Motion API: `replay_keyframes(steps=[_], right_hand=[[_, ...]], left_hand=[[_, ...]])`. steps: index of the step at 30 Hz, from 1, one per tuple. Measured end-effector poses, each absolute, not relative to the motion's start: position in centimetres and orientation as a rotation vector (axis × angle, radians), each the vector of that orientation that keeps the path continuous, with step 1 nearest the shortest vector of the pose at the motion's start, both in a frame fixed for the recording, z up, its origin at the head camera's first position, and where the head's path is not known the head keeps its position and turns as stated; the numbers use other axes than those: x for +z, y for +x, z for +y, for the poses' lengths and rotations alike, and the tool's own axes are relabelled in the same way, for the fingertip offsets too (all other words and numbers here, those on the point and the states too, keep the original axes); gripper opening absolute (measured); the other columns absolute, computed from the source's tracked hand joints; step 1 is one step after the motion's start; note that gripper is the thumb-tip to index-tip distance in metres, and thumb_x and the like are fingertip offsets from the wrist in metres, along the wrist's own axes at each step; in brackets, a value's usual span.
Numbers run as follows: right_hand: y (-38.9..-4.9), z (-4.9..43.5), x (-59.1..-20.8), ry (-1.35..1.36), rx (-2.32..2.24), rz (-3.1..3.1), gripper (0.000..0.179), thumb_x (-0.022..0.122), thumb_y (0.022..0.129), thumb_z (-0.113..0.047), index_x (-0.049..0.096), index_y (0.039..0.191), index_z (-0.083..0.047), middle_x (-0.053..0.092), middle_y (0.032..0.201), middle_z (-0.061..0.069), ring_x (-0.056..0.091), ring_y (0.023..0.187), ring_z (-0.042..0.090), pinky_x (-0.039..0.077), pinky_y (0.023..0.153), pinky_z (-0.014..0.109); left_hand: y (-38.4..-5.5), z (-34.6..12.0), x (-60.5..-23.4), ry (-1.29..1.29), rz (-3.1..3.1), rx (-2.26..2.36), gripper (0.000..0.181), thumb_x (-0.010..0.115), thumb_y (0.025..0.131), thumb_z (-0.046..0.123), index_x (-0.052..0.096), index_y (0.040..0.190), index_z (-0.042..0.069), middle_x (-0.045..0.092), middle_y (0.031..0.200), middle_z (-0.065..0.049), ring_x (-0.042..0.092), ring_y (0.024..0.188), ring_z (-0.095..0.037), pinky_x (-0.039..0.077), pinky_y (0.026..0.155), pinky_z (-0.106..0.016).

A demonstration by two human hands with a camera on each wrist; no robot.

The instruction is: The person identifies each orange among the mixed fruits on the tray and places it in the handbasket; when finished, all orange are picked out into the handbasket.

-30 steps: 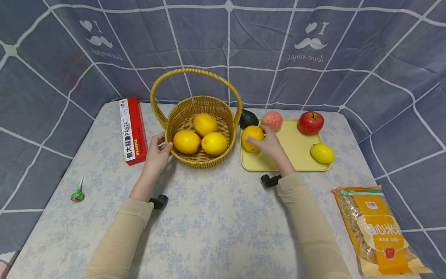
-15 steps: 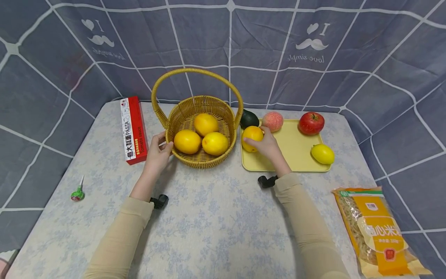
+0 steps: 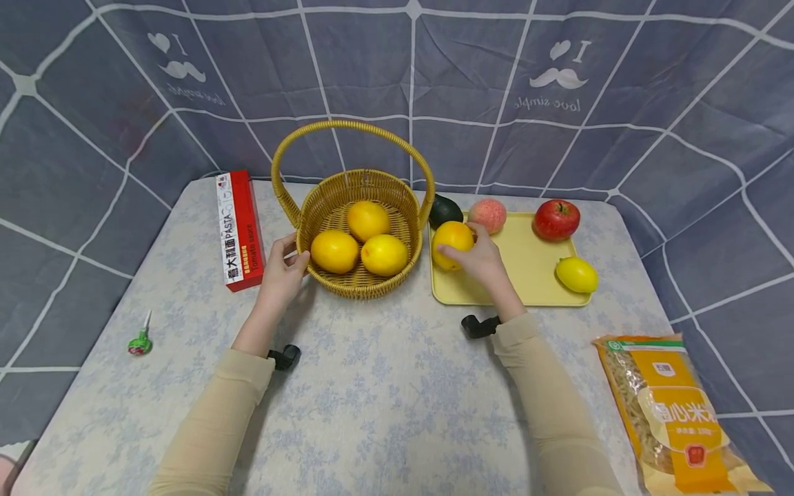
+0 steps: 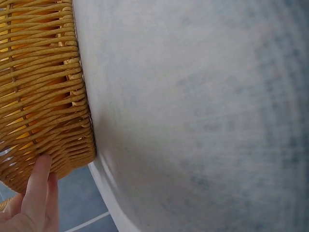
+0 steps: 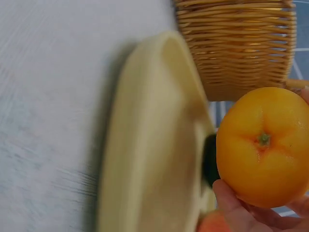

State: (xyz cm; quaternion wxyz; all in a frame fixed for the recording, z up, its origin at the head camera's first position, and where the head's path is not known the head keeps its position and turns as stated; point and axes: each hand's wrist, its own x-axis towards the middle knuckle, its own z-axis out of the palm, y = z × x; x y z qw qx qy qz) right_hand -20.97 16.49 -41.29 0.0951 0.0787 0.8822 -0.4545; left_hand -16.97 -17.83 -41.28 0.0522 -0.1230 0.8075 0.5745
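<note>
A woven wicker basket (image 3: 360,289) with a tall arched handle stands left of the middle, with three yellow fruits (image 3: 368,220) inside. At its left rim is my left hand (image 3: 282,272), thumb near the rim and fingers against the outer side. Up close, the left wrist view has those fingers (image 4: 36,186) on the wicker. My right hand (image 3: 480,262) holds an orange (image 3: 451,242) over the left part of a pale yellow tray (image 3: 521,265). The orange's green stem end (image 5: 263,139) faces the right wrist camera. My fingers partly wrap the fruit.
Around the tray are a dark green avocado (image 3: 445,212), a peach (image 3: 489,215), a red apple (image 3: 556,219) and a lemon (image 3: 577,275). A red pasta box (image 3: 240,231) and a lollipop (image 3: 140,342) lie at left. A pasta bag (image 3: 676,406) lies front right.
</note>
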Motion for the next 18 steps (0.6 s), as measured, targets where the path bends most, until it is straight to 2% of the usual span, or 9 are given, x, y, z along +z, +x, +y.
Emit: replay_keyframes(steps=[7,18], right_hand=[[-20.0,16.7,-39.4,0.166,-1.392,2.627,0.089,0.075,0.082,-0.042,0.03,0.152,-0.01,0.038,0.154,0.015,0.045,0.131,0.035,0.04,0.112,0.05],[-18.3,15.0,-36.7,-0.053,-1.471,2.597,0.087,0.079,0.081,-0.041,0.034,0.151,-0.015,0.044,0.145,0.013,0.046,0.123,0.034,0.049,0.099,0.047]], left_hand=[[-16.9,-17.8,-41.1,-0.369,2.461,1.753,0.057,0.046,0.104,0.017,0.022,0.155,0.01,0.031,0.157,-0.017,0.043,0.137,-0.029,0.045,0.11,-0.043],[-16.9,-17.7,-41.1,-0.368,2.468,1.736,0.058,0.046,0.105,0.018,0.02,0.156,0.01,0.03,0.158,-0.016,0.043,0.138,-0.028,0.046,0.11,-0.043]])
